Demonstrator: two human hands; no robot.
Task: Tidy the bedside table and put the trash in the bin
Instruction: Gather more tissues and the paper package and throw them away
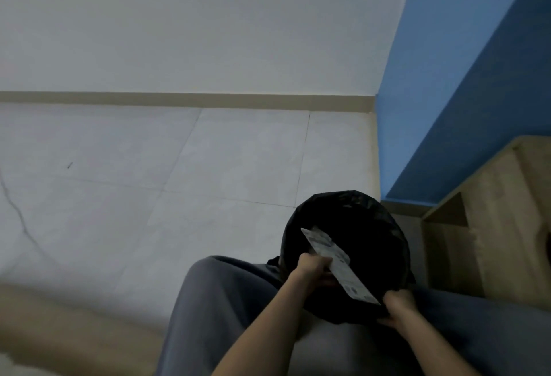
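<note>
A bin lined with a black bag (369, 220) stands on the floor between my knees. My left hand (313, 265) grips a long flat white wrapper (337, 265) with small print, and the wrapper lies slanted over the bin's mouth. Its far end points into the bin. My right hand (398, 305) holds the near rim of the bin, fingers curled over the black bag, close to the wrapper's near end. The inside of the bin is dark and I cannot see what lies in it.
A light wooden bedside table (504, 220) stands right of the bin against a blue wall (447, 107). Pale floor tiles (179, 167) stretch left toward a white wall with a beige skirting. My legs in grey trousers (214, 301) flank the bin.
</note>
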